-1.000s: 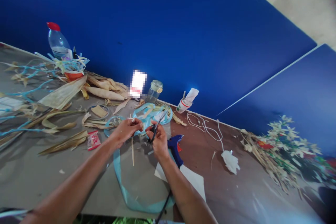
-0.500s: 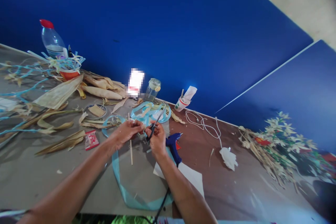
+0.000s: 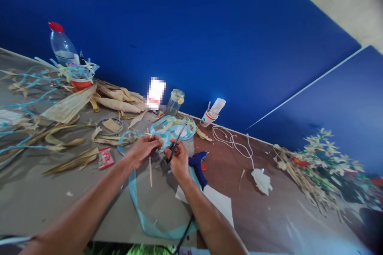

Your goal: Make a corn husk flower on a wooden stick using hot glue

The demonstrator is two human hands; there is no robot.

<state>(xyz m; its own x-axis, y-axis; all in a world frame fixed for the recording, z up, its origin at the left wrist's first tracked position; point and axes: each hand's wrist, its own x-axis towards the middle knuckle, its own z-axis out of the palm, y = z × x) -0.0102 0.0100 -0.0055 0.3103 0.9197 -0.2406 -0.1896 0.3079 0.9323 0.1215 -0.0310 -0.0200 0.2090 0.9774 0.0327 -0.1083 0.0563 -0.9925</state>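
Observation:
My right hand (image 3: 178, 157) is closed around a pair of dark-handled scissors (image 3: 174, 146), whose blades point up and away from me. Just to its left, my left hand (image 3: 146, 146) pinches something small and pale; its kind is too small to make out. A thin wooden stick (image 3: 151, 173) lies on the table beneath the left hand. Light blue ribbon (image 3: 133, 197) loops across the table below both hands, and more of it is coiled behind them. By my right wrist lies a blue glue gun (image 3: 197, 167), partly over a sheet of white paper (image 3: 220, 203).
Dried corn husks (image 3: 70, 105) and a red candy wrapper (image 3: 105, 158) lie on the left. A capped bottle (image 3: 62, 46), a glass jar (image 3: 175, 101) and a paper cup (image 3: 208, 118) stand along the blue partition (image 3: 209, 40). White cable (image 3: 231, 139) and artificial flowers (image 3: 326, 151) lie right.
The scissors have tilted slightly in my right hand, their blades now more upright. My left hand's fingers have drawn a little back to the left. The view has shifted slightly.

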